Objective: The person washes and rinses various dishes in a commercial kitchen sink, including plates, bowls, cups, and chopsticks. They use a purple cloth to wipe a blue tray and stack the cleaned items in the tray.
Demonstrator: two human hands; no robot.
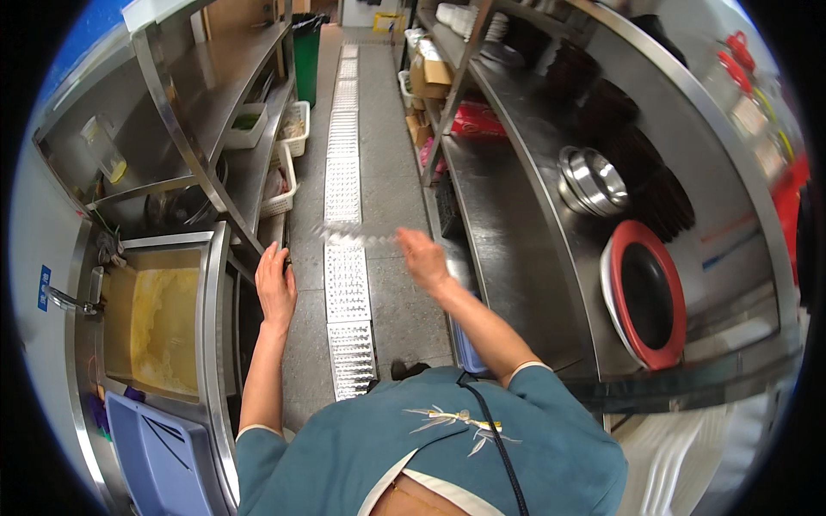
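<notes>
My right hand (423, 258) is stretched out over the aisle floor, its fingers closed on the end of a long shiny object (358, 235). Motion blur hides what this object is; it looks silvery or clear, with a wavy edge, and points left across the floor grating (348, 277). My left hand (275, 284) is raised beside the corner of the steel sink (216, 309). Nothing shows in it, and its thumb stands apart from the fingers.
Yellowish liquid (164, 329) lies in the sink, with a blue plastic tub (161, 451) nearer me. On the right steel shelving are metal bowls (590, 180) and a red-rimmed black plate (652, 297). White baskets (281, 184) and a green bin (308, 64) line the left.
</notes>
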